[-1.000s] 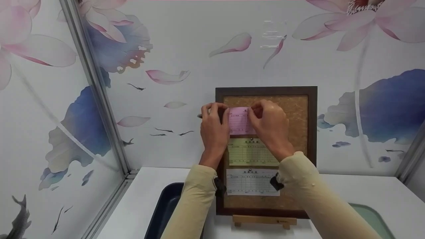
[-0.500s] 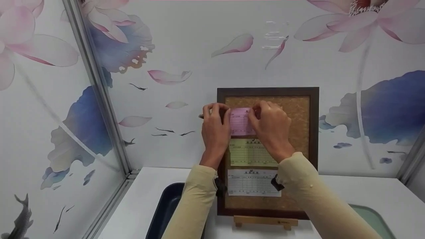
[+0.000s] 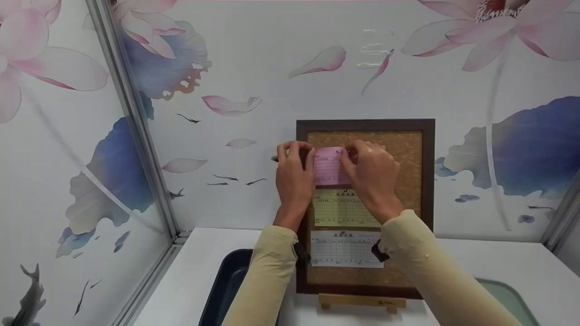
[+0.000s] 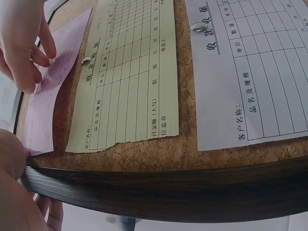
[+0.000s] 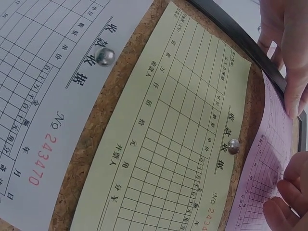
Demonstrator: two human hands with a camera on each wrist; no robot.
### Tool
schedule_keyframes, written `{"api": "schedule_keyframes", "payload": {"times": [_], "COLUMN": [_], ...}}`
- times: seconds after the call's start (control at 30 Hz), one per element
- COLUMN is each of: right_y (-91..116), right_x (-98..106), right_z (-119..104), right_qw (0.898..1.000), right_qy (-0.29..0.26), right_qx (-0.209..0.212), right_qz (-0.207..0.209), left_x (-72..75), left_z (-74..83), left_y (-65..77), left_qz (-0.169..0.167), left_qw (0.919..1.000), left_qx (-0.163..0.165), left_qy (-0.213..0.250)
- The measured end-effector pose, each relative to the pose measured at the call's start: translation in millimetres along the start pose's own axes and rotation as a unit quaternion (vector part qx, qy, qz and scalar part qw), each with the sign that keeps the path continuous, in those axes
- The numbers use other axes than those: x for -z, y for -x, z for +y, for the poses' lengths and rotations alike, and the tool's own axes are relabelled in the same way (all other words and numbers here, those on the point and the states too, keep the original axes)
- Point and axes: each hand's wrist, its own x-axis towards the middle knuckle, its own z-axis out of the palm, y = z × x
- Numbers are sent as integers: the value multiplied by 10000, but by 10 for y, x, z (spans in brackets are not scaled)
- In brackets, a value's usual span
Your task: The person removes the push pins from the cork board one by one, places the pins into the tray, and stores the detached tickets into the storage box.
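Note:
A pink receipt (image 3: 327, 165) lies against the upper left of a dark-framed corkboard (image 3: 408, 140). My left hand (image 3: 293, 181) grips the board's left edge, thumb on the receipt's corner and fingers behind the frame. A small dark tip sticks out past these fingers. At the receipt's top edge, the right hand (image 3: 375, 176) pinches a small tack-like thing (image 5: 274, 197), mostly hidden by the fingertips. In both wrist views the pink paper bows. Below it are a yellow receipt (image 3: 340, 210) and a white receipt (image 3: 335, 249), each with a silver thumbtack (image 5: 104, 56) at its top.
The corkboard stands on a small wooden easel (image 3: 358, 300) on a white table (image 3: 480, 258). A dark blue tray (image 3: 226, 271) is at the left, partly behind the left sleeve. A green tray (image 3: 507, 294) shows at the right. Printed wall panels (image 3: 253, 54) rise behind.
My right hand's fingertips have shifted slightly right along the pink receipt's top edge. The left hand keeps its place on the board, and the head view has shifted a little.

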Motion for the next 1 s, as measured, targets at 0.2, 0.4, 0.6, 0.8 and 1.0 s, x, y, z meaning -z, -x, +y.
{"api": "schedule_keyframes", "payload": {"times": [0.2,0.4,0.6,0.8,1.0], "right_y": [8,19,44,81,101], "right_x": [13,16,15,28,39], "right_z": [-2,11,26,44,55], "right_qw": [10000,9999,9996,9993,9988], "right_qy": [-52,-133,-233,-329,-481], "right_qx": [67,101,129,162,90], "right_qz": [46,42,48,-8,-68], "left_x": [15,19,14,14,31], "left_z": [10,19,-3,-18,-8], "left_y": [-12,-10,4,24,39], "left_qz": [-34,-29,-1,-36,11], "left_qw": [10000,10000,10000,10000,10000], "left_qx": [53,49,7,21,-50], "left_qy": [-13,-22,37,19,6]}}
